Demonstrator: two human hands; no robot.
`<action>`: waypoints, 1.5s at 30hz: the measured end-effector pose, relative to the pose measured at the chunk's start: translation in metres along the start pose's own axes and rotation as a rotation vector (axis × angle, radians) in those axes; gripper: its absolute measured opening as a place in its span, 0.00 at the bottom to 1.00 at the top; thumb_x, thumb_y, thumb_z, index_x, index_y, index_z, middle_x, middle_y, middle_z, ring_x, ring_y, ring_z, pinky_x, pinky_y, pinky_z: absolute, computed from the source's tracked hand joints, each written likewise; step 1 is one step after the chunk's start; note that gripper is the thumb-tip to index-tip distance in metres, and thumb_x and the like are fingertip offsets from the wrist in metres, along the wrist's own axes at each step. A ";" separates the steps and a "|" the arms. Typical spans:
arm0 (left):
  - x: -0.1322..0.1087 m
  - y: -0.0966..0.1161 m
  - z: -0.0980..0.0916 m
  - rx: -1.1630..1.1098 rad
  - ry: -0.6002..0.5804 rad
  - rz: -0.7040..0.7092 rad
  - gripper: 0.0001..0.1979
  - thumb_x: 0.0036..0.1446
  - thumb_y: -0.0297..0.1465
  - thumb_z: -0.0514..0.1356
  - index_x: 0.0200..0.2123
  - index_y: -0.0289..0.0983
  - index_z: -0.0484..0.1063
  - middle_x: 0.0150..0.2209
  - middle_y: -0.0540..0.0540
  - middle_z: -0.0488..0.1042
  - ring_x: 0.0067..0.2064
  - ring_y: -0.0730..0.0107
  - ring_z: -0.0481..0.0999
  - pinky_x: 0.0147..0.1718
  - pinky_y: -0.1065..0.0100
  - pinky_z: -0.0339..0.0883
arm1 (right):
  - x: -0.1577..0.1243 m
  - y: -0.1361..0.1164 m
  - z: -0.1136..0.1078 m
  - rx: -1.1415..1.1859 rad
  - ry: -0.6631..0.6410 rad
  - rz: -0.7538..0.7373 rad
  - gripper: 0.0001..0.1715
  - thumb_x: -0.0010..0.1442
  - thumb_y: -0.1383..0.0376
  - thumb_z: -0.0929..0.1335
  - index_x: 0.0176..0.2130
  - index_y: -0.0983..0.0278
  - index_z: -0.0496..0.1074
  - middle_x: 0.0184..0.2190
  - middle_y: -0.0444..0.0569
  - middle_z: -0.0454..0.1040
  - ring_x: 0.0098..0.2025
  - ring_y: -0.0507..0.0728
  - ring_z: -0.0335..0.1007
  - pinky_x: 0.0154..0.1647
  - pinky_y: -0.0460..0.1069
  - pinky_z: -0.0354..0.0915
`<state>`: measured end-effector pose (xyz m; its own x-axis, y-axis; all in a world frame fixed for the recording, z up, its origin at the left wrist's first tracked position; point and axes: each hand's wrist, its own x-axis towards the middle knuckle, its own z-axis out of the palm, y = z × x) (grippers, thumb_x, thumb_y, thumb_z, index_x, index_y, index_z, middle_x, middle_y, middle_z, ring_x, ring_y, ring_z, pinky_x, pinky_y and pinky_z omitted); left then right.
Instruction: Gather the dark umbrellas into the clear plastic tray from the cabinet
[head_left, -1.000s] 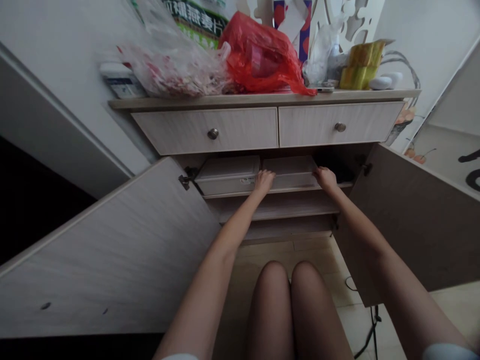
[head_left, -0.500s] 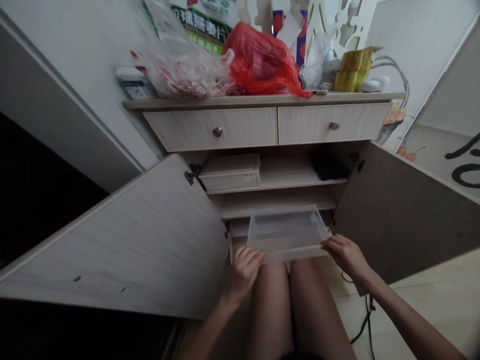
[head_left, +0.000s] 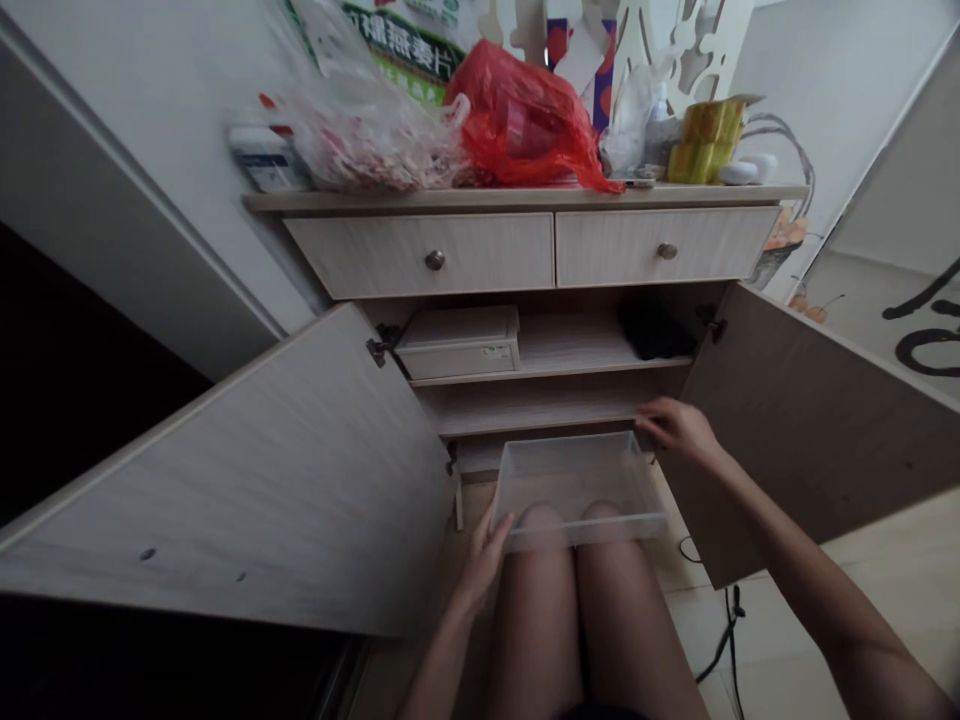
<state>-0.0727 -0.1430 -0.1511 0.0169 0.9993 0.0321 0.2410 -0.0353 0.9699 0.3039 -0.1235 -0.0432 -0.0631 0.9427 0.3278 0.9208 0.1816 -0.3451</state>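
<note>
A shallow clear plastic box sits low at the knees, which show through its transparent bottom. My left hand grips its left side, thumb at the near left corner and fingers partly hidden behind the wall. Just above the far right corner of the box is my right hand, its fingers bent loosely and apart, holding nothing. Behind the box stands a pale wood cabinet with both doors swung out. On its upper shelf are a white lidded box at left and a dark cloth-like item at right.
The left door and right door flank the knees. A red plastic bag, a clear bag, a white bottle and yellow tape rolls crowd the cabinet top. A black cable lies on the floor.
The clear box has come down and nearer, over the knees. My right hand has let go of its near right corner and moved up to the far one; my left hand now grips the left side.
</note>
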 end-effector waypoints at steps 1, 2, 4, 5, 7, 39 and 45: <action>-0.001 0.005 -0.001 -0.035 -0.058 -0.051 0.31 0.54 0.52 0.58 0.55 0.40 0.73 0.58 0.40 0.73 0.64 0.50 0.67 0.63 0.52 0.59 | 0.029 0.010 0.001 -0.082 0.077 0.090 0.22 0.67 0.53 0.62 0.50 0.61 0.77 0.46 0.55 0.77 0.46 0.60 0.73 0.45 0.51 0.67; -0.003 0.011 -0.001 -0.063 -0.101 -0.099 0.32 0.53 0.53 0.59 0.55 0.40 0.73 0.60 0.40 0.71 0.66 0.50 0.64 0.65 0.51 0.56 | 0.058 0.021 0.003 -0.162 0.135 0.184 0.22 0.68 0.55 0.62 0.52 0.63 0.76 0.49 0.58 0.75 0.49 0.62 0.71 0.47 0.52 0.66; -0.006 0.021 -0.004 -0.092 -0.146 -0.162 0.37 0.50 0.55 0.60 0.58 0.39 0.71 0.63 0.40 0.67 0.68 0.49 0.59 0.66 0.51 0.52 | 0.110 0.040 0.010 -0.283 0.174 0.334 0.24 0.68 0.58 0.62 0.56 0.66 0.72 0.53 0.62 0.72 0.54 0.64 0.67 0.50 0.53 0.64; -0.008 0.024 -0.004 -0.097 -0.155 -0.179 0.39 0.49 0.55 0.61 0.58 0.38 0.70 0.64 0.39 0.67 0.68 0.48 0.58 0.67 0.51 0.51 | 0.132 0.047 0.013 -0.320 0.159 0.393 0.24 0.68 0.58 0.62 0.57 0.68 0.71 0.54 0.65 0.71 0.55 0.65 0.66 0.51 0.54 0.63; -0.012 0.027 -0.006 -0.101 -0.162 -0.207 0.41 0.48 0.57 0.61 0.59 0.38 0.69 0.64 0.38 0.66 0.68 0.48 0.58 0.66 0.50 0.52 | 0.164 0.058 0.021 -0.348 0.091 0.487 0.24 0.67 0.60 0.63 0.57 0.71 0.70 0.52 0.68 0.71 0.55 0.65 0.66 0.51 0.54 0.63; -0.025 0.037 -0.011 -0.174 -0.183 -0.174 0.45 0.45 0.60 0.63 0.60 0.39 0.68 0.61 0.37 0.70 0.65 0.46 0.64 0.66 0.49 0.52 | -0.004 -0.010 0.019 0.680 -0.340 0.047 0.21 0.53 0.58 0.72 0.46 0.65 0.78 0.42 0.51 0.80 0.45 0.59 0.76 0.50 0.54 0.70; -0.022 0.034 -0.012 -0.177 -0.196 -0.165 0.46 0.44 0.59 0.64 0.60 0.35 0.69 0.58 0.35 0.73 0.65 0.45 0.63 0.66 0.48 0.51 | 0.003 -0.025 0.043 0.256 -0.266 -0.210 0.19 0.53 0.72 0.69 0.46 0.61 0.77 0.45 0.51 0.78 0.49 0.59 0.75 0.51 0.53 0.68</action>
<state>-0.0769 -0.1664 -0.1158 0.1824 0.9702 -0.1596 0.0835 0.1465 0.9857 0.2642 -0.1130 -0.0720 -0.3669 0.9112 0.1874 0.7543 0.4094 -0.5133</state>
